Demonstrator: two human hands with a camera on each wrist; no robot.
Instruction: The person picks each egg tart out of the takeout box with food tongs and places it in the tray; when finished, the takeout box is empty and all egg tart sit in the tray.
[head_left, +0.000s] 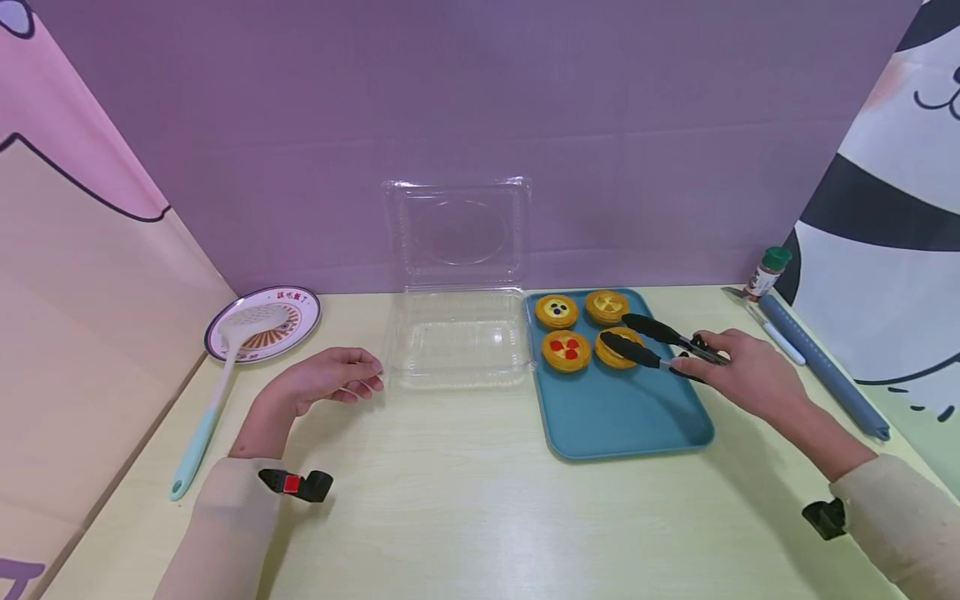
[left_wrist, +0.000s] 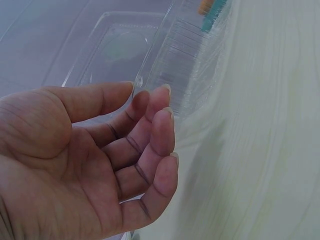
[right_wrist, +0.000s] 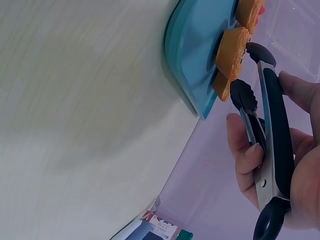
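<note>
My right hand (head_left: pixel 753 371) grips black-tipped kitchen tongs (right_wrist: pixel 272 135). Their spread tips reach over the front right tart (head_left: pixel 613 354) on a blue tray (head_left: pixel 626 421); I cannot tell whether they touch it. Also on the tray are a tart with red pieces (head_left: pixel 566 351), one with dark dots (head_left: pixel 557 312) and a yellow-topped one (head_left: pixel 607 307). My left hand (head_left: pixel 330 377) has loosely bent fingers, palm facing inward. Its fingertips are at the left edge of a clear plastic container (head_left: pixel 461 337) with its lid (head_left: pixel 459 233) raised; contact is unclear.
At the far left, a white skimmer with a mint handle (head_left: pixel 197 450) leans on a patterned plate (head_left: pixel 300 329). Along the right edge lie a blue roll (head_left: pixel 825 367) and a white-handled knife (head_left: pixel 780 342), near a green-capped jar (head_left: pixel 767 273). A purple cloth wall (head_left: pixel 465 100) closes the back.
</note>
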